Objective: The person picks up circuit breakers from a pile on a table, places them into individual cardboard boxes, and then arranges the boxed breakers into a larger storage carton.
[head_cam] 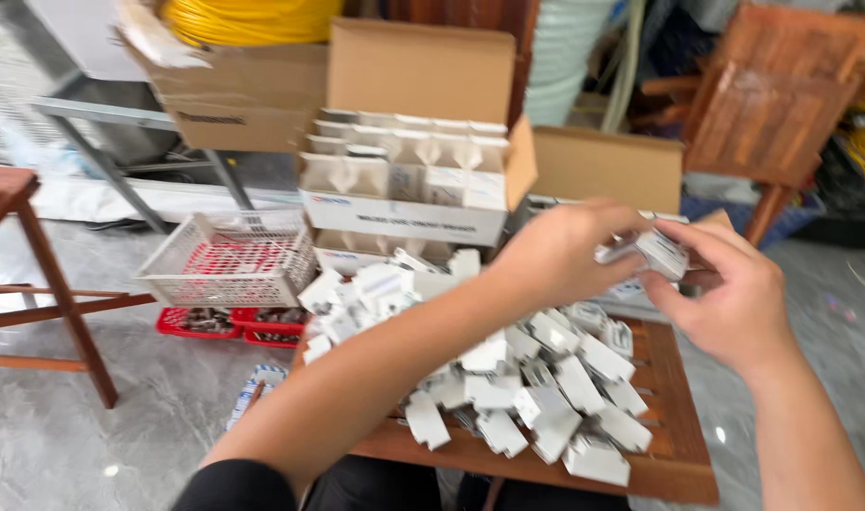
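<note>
I pinch a small white carton (pixel 661 252) between my left hand (pixel 555 254) and right hand (pixel 735 298); it seems light and crushable, best held by its edges.

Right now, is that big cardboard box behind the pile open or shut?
Open. The cardboard box has its lid flap standing up, and rows of small white cartons show inside.

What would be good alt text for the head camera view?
Both hands, left hand and right hand, hold a small white box above a heap of small white boxes on a low wooden table. Behind stand an open cardboard carton and a white mesh basket.
</note>
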